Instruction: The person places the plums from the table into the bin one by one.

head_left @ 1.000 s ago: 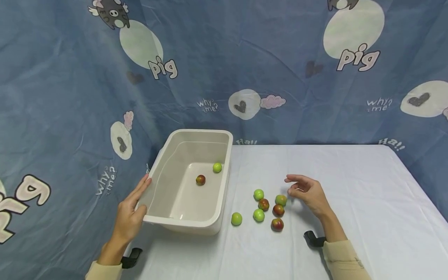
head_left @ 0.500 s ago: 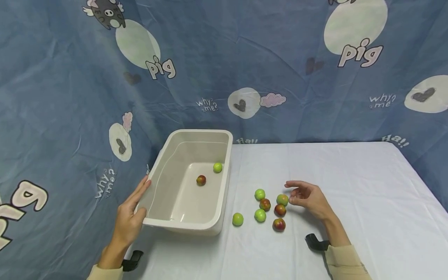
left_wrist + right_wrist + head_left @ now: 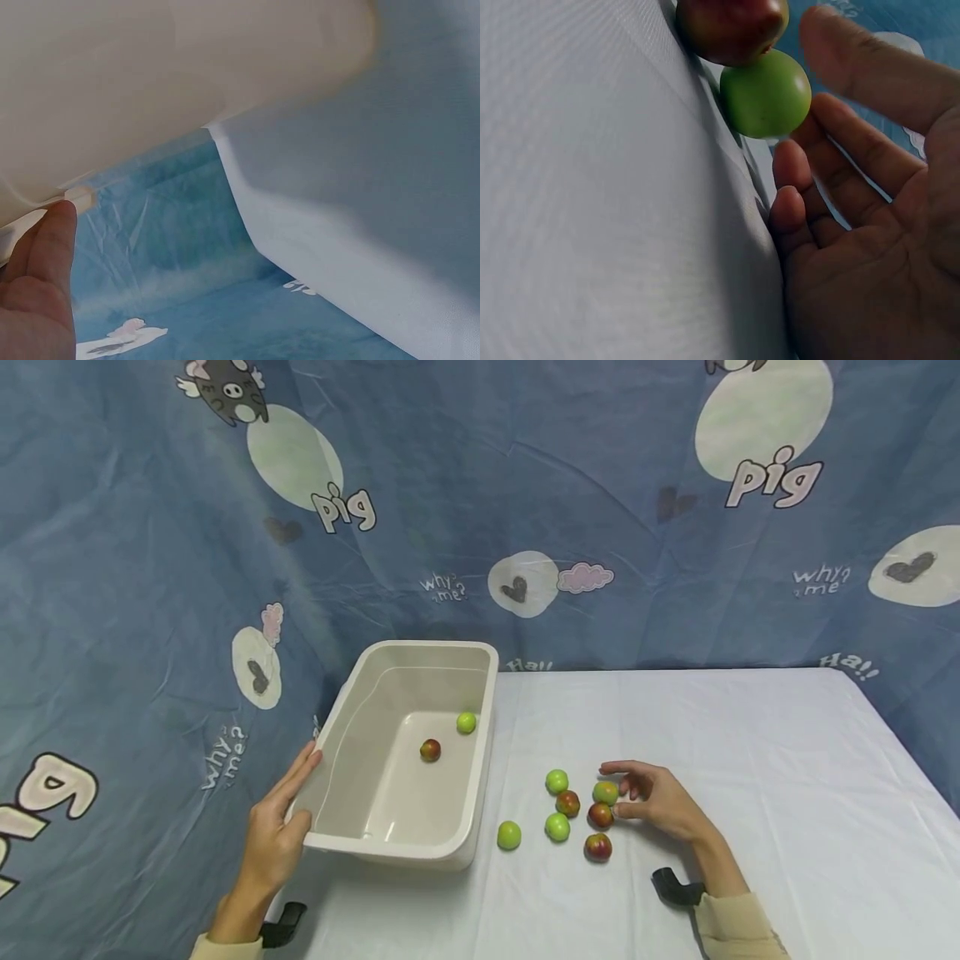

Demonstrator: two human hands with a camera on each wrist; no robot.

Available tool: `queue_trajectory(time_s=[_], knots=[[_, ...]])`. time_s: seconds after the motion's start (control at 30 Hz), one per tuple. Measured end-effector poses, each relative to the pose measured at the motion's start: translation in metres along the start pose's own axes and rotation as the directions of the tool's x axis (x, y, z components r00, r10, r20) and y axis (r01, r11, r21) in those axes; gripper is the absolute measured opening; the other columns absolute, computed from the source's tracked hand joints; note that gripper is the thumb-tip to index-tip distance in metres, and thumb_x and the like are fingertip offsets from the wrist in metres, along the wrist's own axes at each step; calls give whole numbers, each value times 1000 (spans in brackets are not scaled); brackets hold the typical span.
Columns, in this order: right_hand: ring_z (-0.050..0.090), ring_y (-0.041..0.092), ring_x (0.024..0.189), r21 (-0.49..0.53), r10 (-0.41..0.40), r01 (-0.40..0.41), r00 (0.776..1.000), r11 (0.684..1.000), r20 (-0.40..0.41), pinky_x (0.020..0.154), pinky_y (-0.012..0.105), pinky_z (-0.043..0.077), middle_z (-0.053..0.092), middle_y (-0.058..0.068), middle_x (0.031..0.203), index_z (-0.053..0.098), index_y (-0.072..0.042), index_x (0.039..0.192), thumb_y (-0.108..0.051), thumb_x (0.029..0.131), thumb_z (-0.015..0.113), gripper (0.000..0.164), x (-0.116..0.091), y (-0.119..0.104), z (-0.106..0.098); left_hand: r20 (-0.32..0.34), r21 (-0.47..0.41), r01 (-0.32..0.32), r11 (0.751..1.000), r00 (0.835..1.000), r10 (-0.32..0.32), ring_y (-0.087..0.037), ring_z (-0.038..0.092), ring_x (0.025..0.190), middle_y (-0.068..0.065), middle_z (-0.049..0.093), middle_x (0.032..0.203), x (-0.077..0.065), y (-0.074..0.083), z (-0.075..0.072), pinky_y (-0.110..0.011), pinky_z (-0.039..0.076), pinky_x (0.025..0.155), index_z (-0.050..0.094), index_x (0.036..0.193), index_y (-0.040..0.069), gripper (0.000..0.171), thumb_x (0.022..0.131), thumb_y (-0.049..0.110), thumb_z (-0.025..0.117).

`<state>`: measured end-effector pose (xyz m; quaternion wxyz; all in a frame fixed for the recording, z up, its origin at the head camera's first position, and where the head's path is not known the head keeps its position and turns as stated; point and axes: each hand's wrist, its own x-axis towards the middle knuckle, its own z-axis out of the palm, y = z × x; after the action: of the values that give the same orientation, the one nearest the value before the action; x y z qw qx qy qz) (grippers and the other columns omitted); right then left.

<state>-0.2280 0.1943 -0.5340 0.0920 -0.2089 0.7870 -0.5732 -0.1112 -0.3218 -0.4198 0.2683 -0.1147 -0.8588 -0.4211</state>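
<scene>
My left hand [image 3: 273, 843] grips the left rim of a cream plastic tub [image 3: 480, 768], fingers along the outside and thumb at the near corner. In the left wrist view the tub wall [image 3: 112, 90] fills the upper left, beside the fingers [image 3: 52, 247]. A green jujube [image 3: 466, 722] and a red-brown one [image 3: 430, 750] lie inside the tub. My right hand [image 3: 660, 802] is at a yellow-green jujube [image 3: 605, 792], index finger beyond it and thumb by a red-brown jujube [image 3: 600, 815]. The right wrist view shows a green jujube [image 3: 765, 94] between spread thumb and fingers.
Several more jujubes lie loose on the white-covered table [image 3: 735, 735]: a stray green one [image 3: 508, 835] beside the tub, a red-brown one [image 3: 597, 847] nearest me. A blue printed cloth [image 3: 420, 485] hangs behind and to the left. Black wrist straps [image 3: 675, 887] are on both arms.
My right hand has come down and slightly left, from beside the jujubes to around the yellow-green one. The left hand and tub stay put.
</scene>
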Motion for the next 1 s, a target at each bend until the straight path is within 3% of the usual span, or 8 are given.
queue_trajectory(time_s=[0.53,1.0], knots=[[53,27,79,-30,6,-3,997,1000,83,68,26,43,59,15,89,64,0,133,-2,71,88,66,6,2,0,-8,-4,14,1000,1000,-14,-16,44,142,-20,50,150,-2,-1,-1,-15,33,108,58,142,0,78,70,-24,43],[53,17,82,-188,39,-29,998,982,50,71,27,44,62,0,92,72,-8,125,0,81,80,45,2,-3,2,-11,-13,21,1000,1000,-21,-16,45,141,-19,50,150,0,1,2,-15,34,107,58,142,0,78,69,-23,43]])
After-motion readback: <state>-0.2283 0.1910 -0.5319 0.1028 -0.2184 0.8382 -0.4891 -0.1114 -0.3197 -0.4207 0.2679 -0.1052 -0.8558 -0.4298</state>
